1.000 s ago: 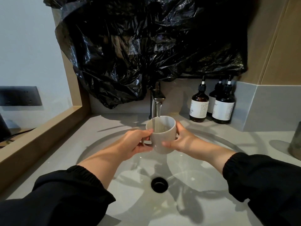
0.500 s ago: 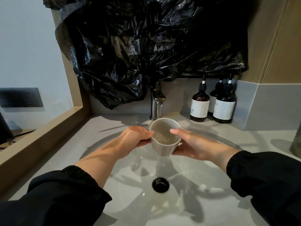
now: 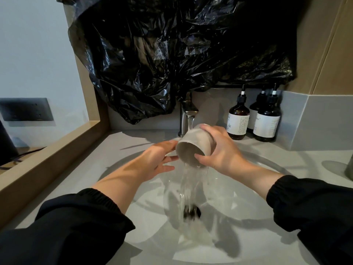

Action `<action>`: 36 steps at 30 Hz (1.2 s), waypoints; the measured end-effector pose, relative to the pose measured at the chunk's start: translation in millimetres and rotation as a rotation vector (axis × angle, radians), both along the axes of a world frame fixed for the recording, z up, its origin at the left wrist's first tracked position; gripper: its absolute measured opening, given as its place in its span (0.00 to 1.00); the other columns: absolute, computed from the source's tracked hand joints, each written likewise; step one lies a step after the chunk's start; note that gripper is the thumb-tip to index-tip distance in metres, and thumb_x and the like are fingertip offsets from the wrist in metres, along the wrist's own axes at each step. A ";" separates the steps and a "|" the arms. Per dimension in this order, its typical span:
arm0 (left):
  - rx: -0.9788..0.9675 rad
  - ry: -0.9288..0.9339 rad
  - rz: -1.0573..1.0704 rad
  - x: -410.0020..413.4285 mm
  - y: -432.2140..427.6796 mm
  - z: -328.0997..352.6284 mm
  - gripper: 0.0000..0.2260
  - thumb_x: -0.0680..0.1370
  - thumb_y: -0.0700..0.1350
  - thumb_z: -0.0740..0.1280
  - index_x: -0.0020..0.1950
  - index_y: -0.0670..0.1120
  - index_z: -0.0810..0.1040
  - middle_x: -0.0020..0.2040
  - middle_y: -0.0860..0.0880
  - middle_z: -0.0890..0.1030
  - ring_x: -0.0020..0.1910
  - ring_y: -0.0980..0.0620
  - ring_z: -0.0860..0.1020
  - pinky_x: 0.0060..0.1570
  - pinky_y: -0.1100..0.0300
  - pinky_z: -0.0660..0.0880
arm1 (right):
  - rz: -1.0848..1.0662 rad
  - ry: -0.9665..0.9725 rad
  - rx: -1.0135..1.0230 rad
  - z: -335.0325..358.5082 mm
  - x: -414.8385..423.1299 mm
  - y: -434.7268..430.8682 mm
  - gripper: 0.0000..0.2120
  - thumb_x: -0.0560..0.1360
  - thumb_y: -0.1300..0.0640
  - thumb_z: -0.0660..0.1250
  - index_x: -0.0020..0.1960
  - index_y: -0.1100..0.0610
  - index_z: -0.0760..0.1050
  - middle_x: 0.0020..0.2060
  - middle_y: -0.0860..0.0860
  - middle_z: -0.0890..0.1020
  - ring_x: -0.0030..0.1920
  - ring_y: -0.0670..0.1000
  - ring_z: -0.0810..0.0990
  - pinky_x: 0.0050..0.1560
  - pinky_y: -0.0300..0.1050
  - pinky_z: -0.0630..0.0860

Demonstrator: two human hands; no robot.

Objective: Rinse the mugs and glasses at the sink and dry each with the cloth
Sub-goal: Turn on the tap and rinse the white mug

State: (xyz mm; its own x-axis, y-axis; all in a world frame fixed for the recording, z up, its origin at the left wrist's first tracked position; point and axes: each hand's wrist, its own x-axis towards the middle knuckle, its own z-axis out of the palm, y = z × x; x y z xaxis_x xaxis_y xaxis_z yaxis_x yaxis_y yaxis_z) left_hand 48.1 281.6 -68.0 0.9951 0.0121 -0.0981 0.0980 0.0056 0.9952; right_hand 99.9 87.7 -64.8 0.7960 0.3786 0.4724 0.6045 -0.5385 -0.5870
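Gripping the tipped mug (image 3: 194, 144) round its wall over the sink (image 3: 240, 199), the right hand (image 3: 222, 151) likely needs a firm hold on wet, slippery, breakable ceramic, while the left hand (image 3: 158, 159) lies straight-fingered beside the rim.

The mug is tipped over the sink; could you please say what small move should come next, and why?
Probably tip the mug further with the right hand to empty it, since water is pouring from its mouth toward the drain.
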 end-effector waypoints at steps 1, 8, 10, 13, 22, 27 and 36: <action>-0.007 -0.002 -0.005 0.3 -0.7 0.1 0.13 0.83 0.52 0.56 0.63 0.55 0.75 0.67 0.54 0.74 0.65 0.49 0.74 0.59 0.51 0.71 | -0.004 -0.020 -0.032 1.1 -1.6 -1.0 0.39 0.64 0.51 0.77 0.71 0.43 0.63 0.65 0.45 0.62 0.63 0.47 0.67 0.60 0.35 0.63; 0.004 0.031 0.070 4.1 -3.3 -4.9 0.12 0.83 0.52 0.56 0.59 0.52 0.77 0.55 0.52 0.79 0.55 0.48 0.77 0.61 0.49 0.70 | 0.043 -0.113 -0.220 -1.7 -10.5 4.6 0.43 0.61 0.38 0.74 0.71 0.44 0.59 0.69 0.48 0.59 0.69 0.51 0.62 0.69 0.47 0.63; 0.035 0.068 0.119 6.2 -2.3 -6.9 0.13 0.83 0.54 0.56 0.59 0.51 0.77 0.55 0.51 0.79 0.55 0.47 0.77 0.61 0.48 0.70 | 0.047 -0.148 -0.283 -2.7 -13.7 9.9 0.43 0.63 0.40 0.75 0.72 0.46 0.59 0.69 0.47 0.59 0.69 0.50 0.61 0.69 0.45 0.62; 0.105 0.146 0.204 10.0 -0.6 -11.5 0.14 0.82 0.56 0.56 0.58 0.51 0.76 0.55 0.51 0.78 0.58 0.49 0.75 0.65 0.45 0.67 | 0.078 -0.164 -0.315 -4.3 -19.8 15.7 0.44 0.64 0.44 0.76 0.73 0.46 0.58 0.69 0.46 0.59 0.68 0.49 0.60 0.67 0.41 0.60; -0.040 0.164 0.113 15.7 -5.5 -10.4 0.15 0.83 0.53 0.54 0.57 0.46 0.75 0.48 0.46 0.80 0.47 0.45 0.78 0.60 0.46 0.71 | 0.072 -0.045 -0.104 -4.1 -15.5 3.9 0.41 0.63 0.49 0.78 0.70 0.46 0.61 0.63 0.41 0.64 0.63 0.44 0.65 0.60 0.36 0.62; -0.111 0.153 0.129 22.8 -21.4 -8.9 0.14 0.83 0.52 0.56 0.56 0.46 0.76 0.50 0.46 0.79 0.46 0.45 0.78 0.58 0.48 0.72 | 0.013 -0.039 -0.062 -8.0 -2.9 -5.1 0.41 0.62 0.50 0.78 0.70 0.48 0.62 0.62 0.42 0.65 0.64 0.46 0.67 0.62 0.35 0.61; 0.014 0.203 0.190 21.8 -11.1 -11.6 0.21 0.80 0.60 0.57 0.67 0.50 0.72 0.65 0.47 0.75 0.64 0.44 0.73 0.65 0.42 0.67 | -0.027 0.079 -0.026 -10.9 1.8 19.8 0.40 0.62 0.49 0.78 0.69 0.49 0.64 0.63 0.48 0.70 0.63 0.49 0.70 0.65 0.44 0.68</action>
State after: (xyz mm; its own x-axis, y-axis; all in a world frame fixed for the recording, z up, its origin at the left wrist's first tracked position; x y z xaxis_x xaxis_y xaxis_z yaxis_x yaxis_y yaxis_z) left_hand 69.9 270.5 -79.6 0.9348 0.1997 -0.2937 0.2939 0.0295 0.9554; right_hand 101.7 107.6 -75.7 0.8406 0.3678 0.3975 0.5416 -0.5700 -0.6179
